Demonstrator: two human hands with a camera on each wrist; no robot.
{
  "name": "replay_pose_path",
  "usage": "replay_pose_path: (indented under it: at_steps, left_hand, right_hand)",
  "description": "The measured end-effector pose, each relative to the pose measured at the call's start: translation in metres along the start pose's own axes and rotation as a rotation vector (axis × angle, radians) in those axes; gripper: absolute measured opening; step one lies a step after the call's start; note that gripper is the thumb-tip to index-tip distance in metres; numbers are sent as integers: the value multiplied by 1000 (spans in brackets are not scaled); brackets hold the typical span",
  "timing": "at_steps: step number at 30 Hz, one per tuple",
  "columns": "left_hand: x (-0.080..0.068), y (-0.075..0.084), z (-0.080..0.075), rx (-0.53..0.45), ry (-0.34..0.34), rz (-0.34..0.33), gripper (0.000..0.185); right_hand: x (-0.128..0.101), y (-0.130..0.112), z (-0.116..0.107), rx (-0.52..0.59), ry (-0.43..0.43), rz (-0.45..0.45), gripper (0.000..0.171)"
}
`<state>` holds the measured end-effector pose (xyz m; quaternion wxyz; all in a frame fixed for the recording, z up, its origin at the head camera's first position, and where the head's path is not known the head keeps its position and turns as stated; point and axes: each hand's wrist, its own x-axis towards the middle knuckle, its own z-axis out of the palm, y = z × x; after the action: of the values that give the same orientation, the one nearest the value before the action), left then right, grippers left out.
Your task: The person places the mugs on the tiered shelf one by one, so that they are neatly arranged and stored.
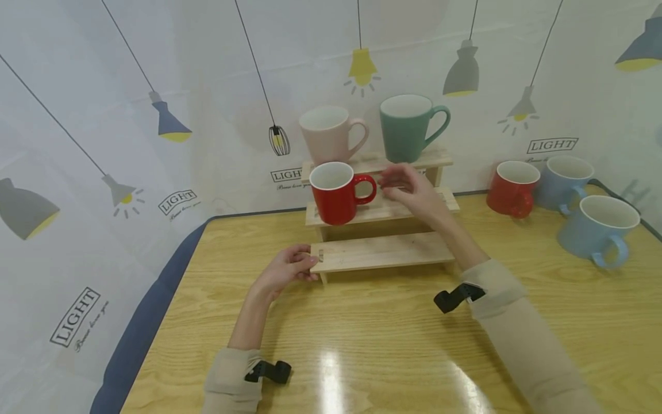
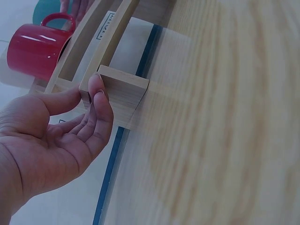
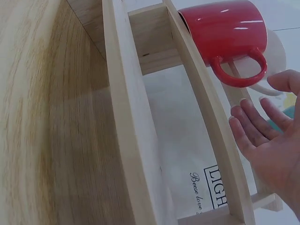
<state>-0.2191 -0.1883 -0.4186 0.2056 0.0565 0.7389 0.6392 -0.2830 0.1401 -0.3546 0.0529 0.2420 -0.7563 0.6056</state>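
Two mugs (image 1: 331,133) above red mug (image 1: 335,191)

Glossy red mug (image 1: 335,192) stands upright, handle right, on the middle step's left end of a three-step wooden rack (image 1: 381,252).

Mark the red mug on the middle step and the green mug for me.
red mug (image 1: 334,198), head view, front of its body.
green mug (image 1: 405,135), head view, middle of its body.
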Motion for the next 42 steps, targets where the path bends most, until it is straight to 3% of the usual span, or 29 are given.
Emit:
replay_pose_path:
  at_steps: [20,29,36,42]
  left_hand:
    - [0,1,-1,4,-7,2,59]
    - [-1,1,0,0,-2,-2,58]
    - [-1,1,1,-5,2,-3,58]
    - [0,2,1,-11,3,-5,57]
  right_hand:
    - [-44,2,-50,-13,133,-82,32]
    - [-64,12,-83,-134,199,-35,34]
    - [-83,25,-111,-155,265,-25,30]
    - [-102,33,-133,-243,339,95,30]
